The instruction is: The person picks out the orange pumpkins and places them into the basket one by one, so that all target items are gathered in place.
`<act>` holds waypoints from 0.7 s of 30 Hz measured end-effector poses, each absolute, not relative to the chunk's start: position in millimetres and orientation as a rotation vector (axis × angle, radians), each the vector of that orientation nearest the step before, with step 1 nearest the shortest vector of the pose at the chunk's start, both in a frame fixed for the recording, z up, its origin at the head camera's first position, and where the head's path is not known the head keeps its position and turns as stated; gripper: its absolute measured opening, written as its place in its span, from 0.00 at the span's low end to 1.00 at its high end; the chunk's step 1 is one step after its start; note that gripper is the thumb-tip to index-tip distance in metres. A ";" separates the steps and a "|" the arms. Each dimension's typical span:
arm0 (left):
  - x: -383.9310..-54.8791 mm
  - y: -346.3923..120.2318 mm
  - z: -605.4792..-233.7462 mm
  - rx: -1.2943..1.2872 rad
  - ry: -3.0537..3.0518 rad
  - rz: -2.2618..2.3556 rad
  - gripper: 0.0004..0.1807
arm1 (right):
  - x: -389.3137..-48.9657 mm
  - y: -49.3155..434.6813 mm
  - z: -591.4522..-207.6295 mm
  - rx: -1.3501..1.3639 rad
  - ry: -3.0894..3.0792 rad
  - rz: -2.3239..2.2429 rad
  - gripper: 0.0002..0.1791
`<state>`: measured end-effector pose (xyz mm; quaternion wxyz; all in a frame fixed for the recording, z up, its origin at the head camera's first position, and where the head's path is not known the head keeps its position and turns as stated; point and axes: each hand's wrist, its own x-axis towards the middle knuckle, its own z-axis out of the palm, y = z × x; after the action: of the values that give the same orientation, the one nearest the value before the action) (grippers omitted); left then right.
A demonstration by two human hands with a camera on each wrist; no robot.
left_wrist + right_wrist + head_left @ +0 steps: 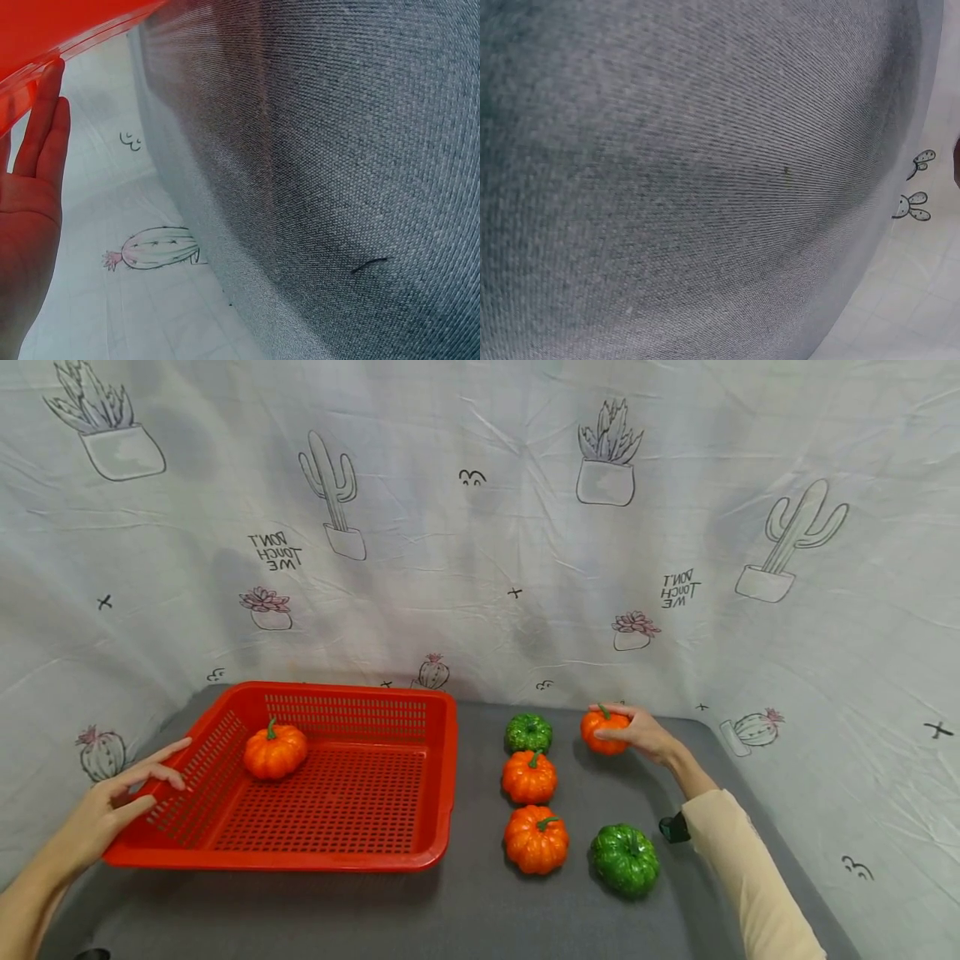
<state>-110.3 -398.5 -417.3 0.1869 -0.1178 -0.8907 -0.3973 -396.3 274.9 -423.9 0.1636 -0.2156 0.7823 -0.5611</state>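
In the head view, my right hand (pixel 647 733) holds a small orange pumpkin (pixel 594 727) between fingers and thumb, over the back right of the table. My left hand (pixel 123 795) grips the left rim of a red plastic basket (pixel 442 777); some fingers reach over the rim. In the left wrist view the palm and straight fingers of that hand (pixel 34 195) meet the basket's underside edge (pixel 75 22). One orange pumpkin (pixel 276 750) sits inside the basket at its left. The right wrist view shows mostly cloth, the held pumpkin out of it.
Between basket and right hand stand a green pumpkin (pixel 528 732), an orange pumpkin (pixel 529 777) and another orange pumpkin (pixel 536 840) in a column. A second green pumpkin (pixel 625 860) lies nearer the front. The grey table (pixel 480 910) ends at a printed white curtain (pixel 480 543).
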 end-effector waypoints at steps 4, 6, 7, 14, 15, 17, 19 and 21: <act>-110.1 -399.1 -418.0 -0.349 -2.497 -1.120 0.10 | -395.8 275.1 -422.2 -0.557 2.336 -1.642 0.34; -110.0 -399.3 -418.0 -0.363 -2.489 -1.122 0.10 | -395.5 275.7 -420.3 -0.522 2.364 -1.670 0.34; -110.3 -399.4 -418.0 -0.370 -2.488 -1.123 0.10 | -394.9 276.8 -419.3 -0.512 2.374 -1.677 0.34; -112.2 -400.7 -417.7 -0.384 -2.503 -1.134 0.10 | -388.7 280.0 -408.9 -0.525 2.389 -1.705 0.31; -112.3 -401.0 -417.8 -0.383 -2.505 -1.135 0.10 | -387.5 279.2 -406.8 -0.524 2.390 -1.713 0.31; -112.3 -401.7 -418.3 -0.384 -2.504 -1.137 0.11 | -385.3 277.1 -402.9 -0.525 2.380 -1.734 0.30; -112.3 -402.1 -418.9 -0.385 -2.499 -1.140 0.11 | -382.9 274.2 -398.6 -0.520 2.368 -1.754 0.29; -112.3 -402.4 -419.4 -0.380 -2.500 -1.142 0.11 | -380.0 270.9 -394.0 -0.515 2.360 -1.767 0.28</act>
<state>-112.3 -402.4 -419.4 0.1826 -0.1346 -0.8858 -0.4048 -380.0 270.9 -394.0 0.0743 -0.1717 0.7864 -0.5887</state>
